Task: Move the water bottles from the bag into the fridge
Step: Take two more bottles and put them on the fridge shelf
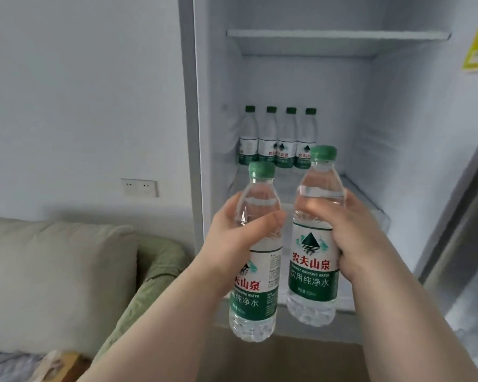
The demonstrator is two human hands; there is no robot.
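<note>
- Facing an open fridge (414, 111), two bare arms were seen stretched forward, one water bottle carried in each hand.
- The left hand (232, 238) was wrapped tight round the upper body of the left bottle (255, 271), thumb across the front, fingers hidden behind.
- The right hand (351, 238) was likewise closed firmly round the right bottle (313, 255), which was held slightly higher.
- Both bottles were held upright, green caps on, just beside each other, in front of the fridge opening and not yet on a shelf.
- A row of four bottles (279, 139) was already stood at the back left of the lower shelf (364, 197); bare shelf was left in front of them and to their right.
- An upper shelf (337, 35) was seen with nothing visible on it.
- The bag was not clearly made out; a sofa cushion (58, 282) lay at lower left.
- The step would probably be done best if each bottle were kept vertical, set down base-first on the bare shelf by the row, and released only once it was felt to stand steady, so that the standing bottles were not knocked.
</note>
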